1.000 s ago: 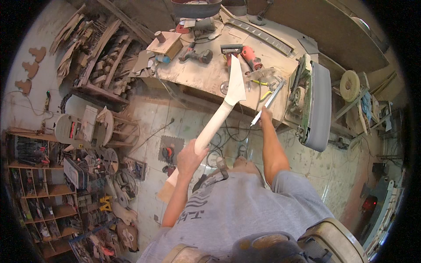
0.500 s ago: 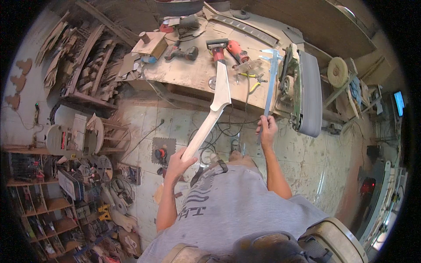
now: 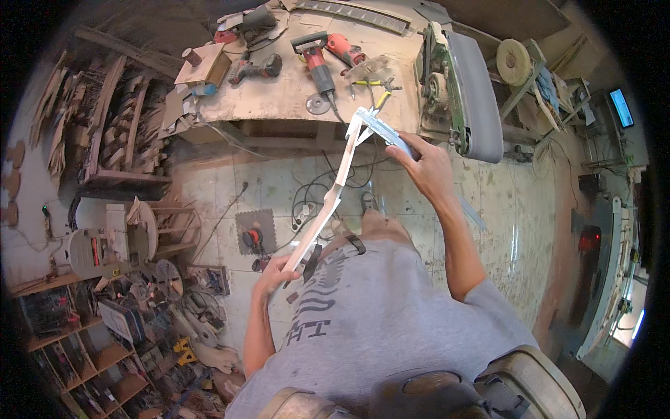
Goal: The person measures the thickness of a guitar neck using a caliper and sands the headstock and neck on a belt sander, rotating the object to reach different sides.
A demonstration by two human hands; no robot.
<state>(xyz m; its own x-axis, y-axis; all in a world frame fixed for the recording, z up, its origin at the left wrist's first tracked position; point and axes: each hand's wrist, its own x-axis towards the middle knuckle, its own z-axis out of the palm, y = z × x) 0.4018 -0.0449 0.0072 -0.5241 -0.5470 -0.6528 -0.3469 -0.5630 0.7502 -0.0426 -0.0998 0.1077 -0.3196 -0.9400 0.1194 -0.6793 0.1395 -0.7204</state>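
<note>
The left hand (image 3: 276, 269) clasps the pale wooden blank (image 3: 333, 192) low; the right hand (image 3: 426, 164) pinches a caliper (image 3: 380, 126) onto its top end — just before the workbench (image 3: 293, 98). Best hold both steady and square.

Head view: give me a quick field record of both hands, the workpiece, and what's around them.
left hand: grips near end of long pale wooden piece
right hand: holds flat caliper-like tool against the piece's far end
wooden piece: held in the air, pointing toward workbench
on workbench: angle grinder, cordless drill
right of workbench: belt sander
</note>
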